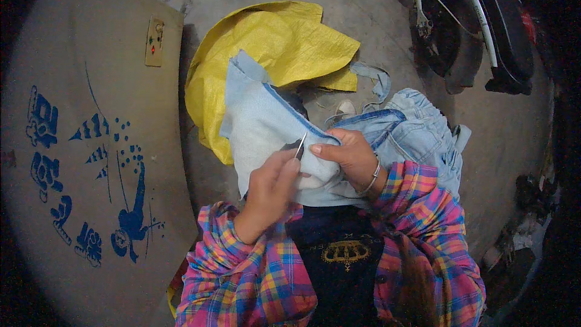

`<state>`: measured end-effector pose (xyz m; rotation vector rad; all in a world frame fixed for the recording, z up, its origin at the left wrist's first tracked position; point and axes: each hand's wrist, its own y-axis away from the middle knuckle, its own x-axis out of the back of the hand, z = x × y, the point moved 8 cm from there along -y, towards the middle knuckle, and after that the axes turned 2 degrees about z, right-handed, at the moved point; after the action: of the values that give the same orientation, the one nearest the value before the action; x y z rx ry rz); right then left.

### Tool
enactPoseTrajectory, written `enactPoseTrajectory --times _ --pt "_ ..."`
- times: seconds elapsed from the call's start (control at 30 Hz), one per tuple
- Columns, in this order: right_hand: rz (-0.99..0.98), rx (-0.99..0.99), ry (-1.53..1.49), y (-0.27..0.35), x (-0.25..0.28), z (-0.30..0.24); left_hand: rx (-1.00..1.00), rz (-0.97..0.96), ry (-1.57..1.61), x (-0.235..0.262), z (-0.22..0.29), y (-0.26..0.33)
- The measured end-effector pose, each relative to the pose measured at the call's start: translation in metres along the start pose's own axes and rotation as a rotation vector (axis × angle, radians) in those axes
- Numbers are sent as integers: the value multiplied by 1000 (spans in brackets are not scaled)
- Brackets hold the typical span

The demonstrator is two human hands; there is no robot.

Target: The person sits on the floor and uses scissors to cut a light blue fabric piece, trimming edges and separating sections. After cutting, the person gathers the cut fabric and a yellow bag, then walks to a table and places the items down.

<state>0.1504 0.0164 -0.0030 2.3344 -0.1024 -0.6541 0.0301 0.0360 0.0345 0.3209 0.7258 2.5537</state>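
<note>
A light blue denim garment with a darker blue seam lies over my lap, turned inside out at the near part. My left hand pinches a small thin metal tool, its tip at the seam edge. My right hand, with a bangle on the wrist, grips the folded denim right beside the tool, thumb on the seam. More of the denim garment, with a waistband, trails to the right.
A yellow woven plastic sack lies on the concrete floor behind the denim. A brown board with blue painted figures stands at the left. A two-wheeler's tyre and frame sit at the upper right.
</note>
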Motion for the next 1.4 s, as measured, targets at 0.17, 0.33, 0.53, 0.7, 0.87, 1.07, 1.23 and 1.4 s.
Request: enactPoseTrajectory --times 0.17,0.33,0.53,0.7,0.87,1.07,1.23,1.4 --pt "3 -15 -11 1 0 -2 3 -3 -17 -1 3 -2" --pt "-7 -24 20 1 2 -1 -29 -6 -9 -2 7 -2" --pt "-21 -36 -50 1 3 0 -12 -35 61 -2 7 -2" --pt "-4 -13 14 0 6 2 49 -76 23 -4 1 -2" --pt "33 19 70 -1 8 0 29 -73 71 -2 0 0" --pt "53 28 78 1 8 0 82 -91 40 -4 -5 1" --pt "45 46 120 -2 9 3 3 -25 -40 -3 3 -3" --pt "38 79 194 -1 8 0 19 -14 -79 -2 1 -5"
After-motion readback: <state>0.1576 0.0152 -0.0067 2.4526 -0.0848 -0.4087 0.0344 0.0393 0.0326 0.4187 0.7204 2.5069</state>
